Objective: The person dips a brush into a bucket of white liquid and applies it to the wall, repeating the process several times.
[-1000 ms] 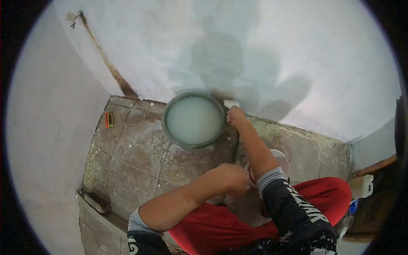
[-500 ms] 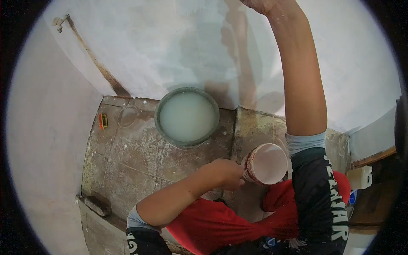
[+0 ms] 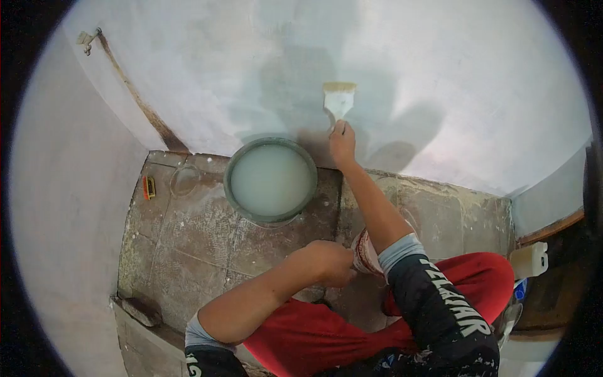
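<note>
My right hand point(image 3: 342, 143) grips the handle of a flat paintbrush point(image 3: 339, 99), whose bristles press against the white wall point(image 3: 440, 81) low down, just right of a green bucket point(image 3: 271, 180) of whitish liquid on the floor. My left hand point(image 3: 328, 262) holds a small white-and-red paint can point(image 3: 365, 254) by its side above my knees. My right forearm crosses over most of the can and hides it.
I crouch in a corner on a stained tiled floor point(image 3: 201, 232), with red shorts point(image 3: 326, 333) below. A small orange tool point(image 3: 149, 186) lies near the left wall. A brick point(image 3: 141, 309) sits at the floor's left edge. A white jug point(image 3: 529, 259) stands at right.
My right hand went from the wall's base up high along the wall, then came back down to low on the wall with the brush. The left hand kept the can nearly still.
</note>
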`<state>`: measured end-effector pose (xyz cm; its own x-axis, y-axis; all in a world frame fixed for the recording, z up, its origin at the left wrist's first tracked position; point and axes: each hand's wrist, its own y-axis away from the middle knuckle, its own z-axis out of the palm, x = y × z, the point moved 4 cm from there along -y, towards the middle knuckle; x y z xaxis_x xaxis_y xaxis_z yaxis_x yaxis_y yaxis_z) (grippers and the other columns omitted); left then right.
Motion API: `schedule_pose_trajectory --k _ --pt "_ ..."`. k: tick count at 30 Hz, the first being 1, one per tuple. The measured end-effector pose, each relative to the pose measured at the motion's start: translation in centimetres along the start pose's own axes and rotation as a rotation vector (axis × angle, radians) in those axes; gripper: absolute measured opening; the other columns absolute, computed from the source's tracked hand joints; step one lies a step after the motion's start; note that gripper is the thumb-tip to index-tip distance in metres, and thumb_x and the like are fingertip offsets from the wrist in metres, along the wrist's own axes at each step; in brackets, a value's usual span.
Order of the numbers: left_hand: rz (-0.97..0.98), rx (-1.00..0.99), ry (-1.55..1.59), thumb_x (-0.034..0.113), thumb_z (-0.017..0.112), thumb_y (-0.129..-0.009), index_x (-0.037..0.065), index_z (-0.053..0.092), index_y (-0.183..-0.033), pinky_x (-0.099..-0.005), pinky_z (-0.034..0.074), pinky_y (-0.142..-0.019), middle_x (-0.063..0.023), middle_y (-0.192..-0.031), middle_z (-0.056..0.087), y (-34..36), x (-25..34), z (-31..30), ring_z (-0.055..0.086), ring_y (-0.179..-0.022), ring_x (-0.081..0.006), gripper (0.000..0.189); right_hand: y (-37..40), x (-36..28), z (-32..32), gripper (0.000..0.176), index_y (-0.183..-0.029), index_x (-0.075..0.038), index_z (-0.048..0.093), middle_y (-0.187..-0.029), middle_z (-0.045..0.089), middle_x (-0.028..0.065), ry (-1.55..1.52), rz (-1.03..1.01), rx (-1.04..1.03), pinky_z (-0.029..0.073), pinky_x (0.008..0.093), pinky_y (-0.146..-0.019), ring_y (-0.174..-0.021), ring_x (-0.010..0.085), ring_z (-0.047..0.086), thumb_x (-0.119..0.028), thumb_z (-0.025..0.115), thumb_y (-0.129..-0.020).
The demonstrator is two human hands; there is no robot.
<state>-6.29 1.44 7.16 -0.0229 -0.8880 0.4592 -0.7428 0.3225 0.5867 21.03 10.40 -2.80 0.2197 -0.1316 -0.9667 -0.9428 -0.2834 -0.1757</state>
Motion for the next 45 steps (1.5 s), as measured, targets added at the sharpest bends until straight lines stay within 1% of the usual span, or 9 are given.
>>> schedule_pose_trajectory --k 1,3,6,12,15,21,28,32,45 --pt "-0.001 0.0 -0.002 0.042 0.051 -0.092 -0.004 0.058 -0.11 -0.0491 0.049 -0.083 -0.026 -0.096 0.065 0.0 0.1 0.1 0.062 -0.095 -0.0421 0.05 0.4 1.0 0.2 0.04 -0.097 0.005 0.055 -0.087 0.06 0.0263 -0.002 -0.001 0.001 0.042 0.047 -0.079 -0.087 0.0453 0.056 -0.031 0.039 -0.098" --pt "-0.002 0.002 -0.01 0.041 0.052 -0.091 -0.004 0.058 -0.109 -0.0489 0.049 -0.083 -0.0258 -0.095 0.065 -0.1 0.1 0.4 0.062 -0.094 -0.0421 0.049 1.1 2.5 0.4 0.036 -0.082 -0.004 0.049 -0.062 0.045 0.0041 0.016 0.054 -0.011 0.034 0.0314 -0.04 -0.046 0.0142 0.04 -0.034 0.038 -0.1" --pt "0.001 0.091 0.055 0.04 0.052 -0.091 -0.004 0.059 -0.107 -0.0493 0.05 -0.082 -0.0258 -0.094 0.065 0.8 0.4 0.1 0.063 -0.092 -0.0428 0.047 4.2 -2.3 -0.7 0.037 -0.083 -0.005 0.048 -0.061 0.044 0.0029 -0.127 0.477 -0.248 0.031 0.0299 -0.038 -0.045 0.0125 0.038 -0.036 0.039 -0.1" --pt "-0.022 0.052 0.08 0.037 0.051 -0.092 -0.004 0.056 -0.102 -0.0506 0.05 -0.079 -0.0273 -0.091 0.065 1.5 0.6 -0.1 0.063 -0.088 -0.044 0.043 2.2 -10.9 -9.6 0.037 -0.091 -0.004 0.053 -0.062 0.045 -0.0023 0.277 0.224 -0.834 0.024 0.0255 -0.039 -0.045 0.0071 0.028 -0.038 0.042 -0.1" --pt "-0.033 0.112 0.042 0.037 0.052 -0.091 -0.004 0.055 -0.099 -0.0509 0.05 -0.078 -0.0276 -0.089 0.064 1.5 0.2 -0.6 0.063 -0.087 -0.0441 0.042 3.7 -15.4 -14.3 0.034 -0.086 -0.006 0.054 -0.061 0.044 -0.0038 0.411 0.148 -0.862 0.023 0.0242 -0.039 -0.044 0.006 0.027 -0.036 0.046 -0.099" --pt "-0.023 0.174 0.032 0.036 0.054 -0.091 -0.004 0.055 -0.095 -0.0523 0.049 -0.075 -0.0273 -0.084 0.064 0.5 0.1 -0.8 0.062 -0.084 -0.0447 0.04 4.1 -12.3 -21.0 0.036 -0.063 -0.008 0.051 -0.053 0.04 -0.0053 0.727 0.243 -1.24 0.025 0.0251 -0.039 -0.043 0.0053 0.031 -0.025 0.054 -0.095" --pt "0.014 0.16 0.081 0.034 0.055 -0.091 -0.003 0.053 -0.091 -0.0519 0.047 -0.075 -0.0262 -0.085 0.062 -0.4 1.0 -1.2 0.061 -0.085 -0.0441 0.037 9.0 -6.0 -21.5 0.032 -0.071 0.002 0.064 -0.062 0.061 0.0107 1.268 0.136 -1.733 0.046 0.0358 -0.053 -0.055 0.0206 0.057 -0.027 0.059 -0.083" --pt "0.016 0.217 0.046 0.031 0.057 -0.089 -0.003 0.056 -0.092 -0.0503 0.049 -0.073 -0.0251 -0.08 0.064 -0.9 0.4 -1.0 0.063 -0.081 -0.0425 0.034 15.4 3.2 -21.2 0.021 -0.082 0.001 0.071 -0.081 0.067 0.0229 1.216 -0.246 -1.627 0.052 0.0451 -0.068 -0.078 0.0362 0.066 -0.016 0.059 -0.078" --pt "-0.043 0.119 0.091 0.033 0.057 -0.09 -0.003 0.05 -0.088 -0.0523 0.045 -0.071 -0.0259 -0.08 0.061 -1.5 -1.0 -0.8 0.058 -0.081 -0.0454 0.037 18.3 3.1 -20.1 0.015 -0.08 0.001 0.072 -0.084 0.068 0.0223 1.132 -0.282 -1.425 0.056 0.0423 -0.072 -0.082 0.0358 0.068 -0.004 0.059 -0.074"
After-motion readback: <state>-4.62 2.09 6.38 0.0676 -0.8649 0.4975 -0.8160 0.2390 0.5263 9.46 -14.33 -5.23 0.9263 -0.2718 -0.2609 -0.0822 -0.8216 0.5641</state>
